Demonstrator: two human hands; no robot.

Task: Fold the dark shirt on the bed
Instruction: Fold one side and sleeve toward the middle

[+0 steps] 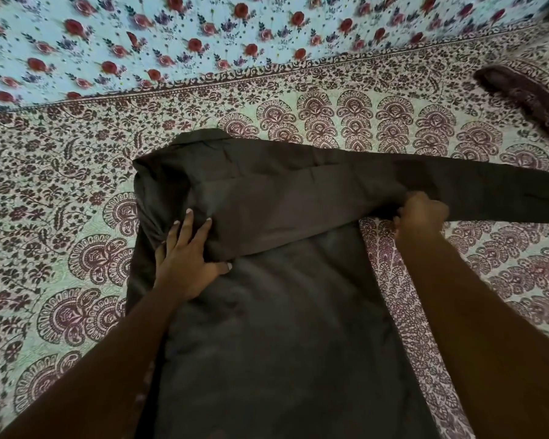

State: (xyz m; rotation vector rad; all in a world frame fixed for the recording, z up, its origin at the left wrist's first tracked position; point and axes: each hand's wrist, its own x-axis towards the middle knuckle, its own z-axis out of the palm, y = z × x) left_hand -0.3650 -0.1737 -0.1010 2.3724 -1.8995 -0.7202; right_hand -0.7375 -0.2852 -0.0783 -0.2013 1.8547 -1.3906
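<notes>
Centrally, dark shirt [282, 327] is laid flat on bed cover [61, 191], collar [200, 137] at far end, hem toward viewer and cut off by lower frame edge. Fabric is plain, dk brown-grey, lightly creased. One sleeve [314, 198] is folded across upper body of shirt, L to R; its outer part is stretched past shirt's R edge over the cover and is cut off by R frame edge.

L hand [187, 258] is laid flat on shirt near L shoulder, where sleeve fold begins. Fingers are straight and spread wide, thumb out to the side, palm pressed on cloth; nothing is gripped. R hand [422, 213] is at shirt's R edge, fingers curled tight, sleeve held in the grip along its lower edge. Both forearms are seen coming in from lower frame corners.

Bed cover: pale ground w/ maroon paisley and leaf print, border band along far side. Beyond border, light-blue floral sheet [171, 42] w/ red roses is seen across top of frame. Dark fringed cloth [526, 90] is lying on cover at upper R, well apart from shirt; what it is can't be told.
</notes>
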